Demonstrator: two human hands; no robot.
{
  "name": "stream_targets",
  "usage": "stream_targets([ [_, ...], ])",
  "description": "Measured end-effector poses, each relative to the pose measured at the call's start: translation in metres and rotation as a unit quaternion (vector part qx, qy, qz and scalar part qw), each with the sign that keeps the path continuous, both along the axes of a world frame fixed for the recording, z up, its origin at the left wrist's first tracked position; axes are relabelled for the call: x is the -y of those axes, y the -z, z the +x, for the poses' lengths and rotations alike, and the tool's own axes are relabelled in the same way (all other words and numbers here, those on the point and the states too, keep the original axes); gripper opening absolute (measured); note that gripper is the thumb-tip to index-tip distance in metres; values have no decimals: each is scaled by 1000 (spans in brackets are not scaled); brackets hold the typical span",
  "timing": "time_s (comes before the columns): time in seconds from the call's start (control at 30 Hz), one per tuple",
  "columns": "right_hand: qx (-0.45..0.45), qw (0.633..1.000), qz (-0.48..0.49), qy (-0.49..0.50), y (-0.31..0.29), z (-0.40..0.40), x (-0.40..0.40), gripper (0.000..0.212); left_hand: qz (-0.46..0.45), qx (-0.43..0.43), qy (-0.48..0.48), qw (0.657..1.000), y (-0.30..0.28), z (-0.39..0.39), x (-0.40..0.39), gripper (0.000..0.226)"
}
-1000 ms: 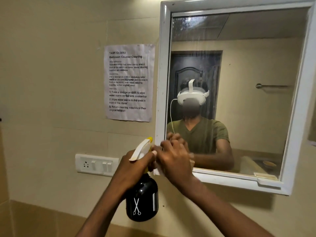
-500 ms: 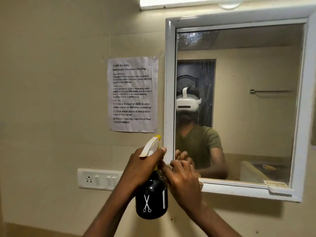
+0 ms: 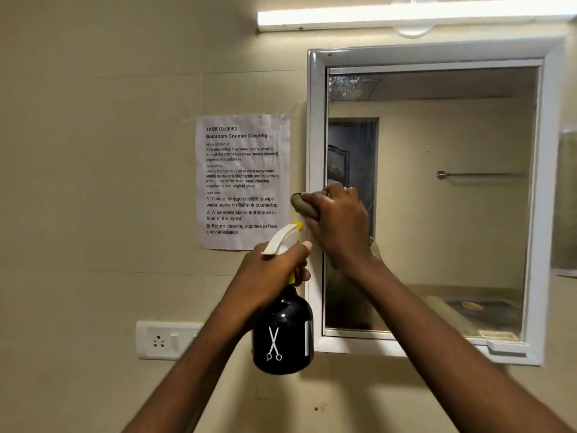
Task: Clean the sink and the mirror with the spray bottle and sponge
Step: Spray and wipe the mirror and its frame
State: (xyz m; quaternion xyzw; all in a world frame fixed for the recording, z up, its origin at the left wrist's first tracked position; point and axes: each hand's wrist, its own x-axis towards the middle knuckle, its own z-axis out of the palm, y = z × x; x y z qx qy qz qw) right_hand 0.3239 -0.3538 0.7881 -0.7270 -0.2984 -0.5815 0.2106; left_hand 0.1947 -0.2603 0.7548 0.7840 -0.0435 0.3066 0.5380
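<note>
A white-framed mirror (image 3: 452,214) hangs on the beige wall at the right. My right hand (image 3: 338,223) grips a brownish sponge (image 3: 301,206) and presses it against the mirror's left frame at mid height. Below and to the left, my left hand (image 3: 274,273) holds a black spray bottle (image 3: 282,334) by its neck; the bottle has a white trigger head, a yellow nozzle and a scissors logo. It hangs upright just left of the mirror's lower left corner. The sink is out of view.
A printed task sheet (image 3: 242,181) is taped to the wall left of the mirror. A white switch and socket plate (image 3: 165,340) sits lower left. A tube light (image 3: 406,12) runs above the mirror. A small white ledge (image 3: 505,346) juts from the frame's lower right.
My right hand rose from beside the bottle's head at the mirror's lower left corner to mid height on the left frame; the sponge now shows. The view tilted up.
</note>
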Motion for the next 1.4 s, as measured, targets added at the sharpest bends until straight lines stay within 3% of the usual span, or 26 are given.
stream_targets([
  [0.1,3,1000,-14,-2,20,0,3,34,-21,27,-19,999,-7,0,4,24],
  [0.23,11,998,-65,-23,86,2,11,26,-12,23,-19,999,-12,4,6,34],
  [0.4,0,997,-71,-31,121,-1,14,30,-27,15,-38,999,-9,8,10,26],
  [0.6,-37,996,-77,-31,99,-8,15,30,-12,25,-43,999,-13,5,7,35],
  [0.7,-25,998,-48,-30,51,-5,10,21,-7,19,-36,999,-20,3,4,38],
  [0.83,-10,1000,3,-22,-30,-1,-1,29,-23,6,-4,1000,-31,5,1,30],
  [0.9,-8,1000,14,-23,-43,-1,-3,30,-25,11,-2,1000,-34,8,3,31],
  [1.07,10,1000,-25,-12,25,0,5,39,-40,11,-14,999,-40,13,4,30],
  [1.17,11,998,-50,-19,62,2,10,28,-11,15,-22,1000,-42,14,7,34],
  [1.27,1,998,-57,-25,72,-1,11,37,-15,26,-64,997,-43,14,11,30],
  [1.4,-27,998,-53,-38,72,-1,11,31,-21,12,-48,999,-41,14,9,34],
])
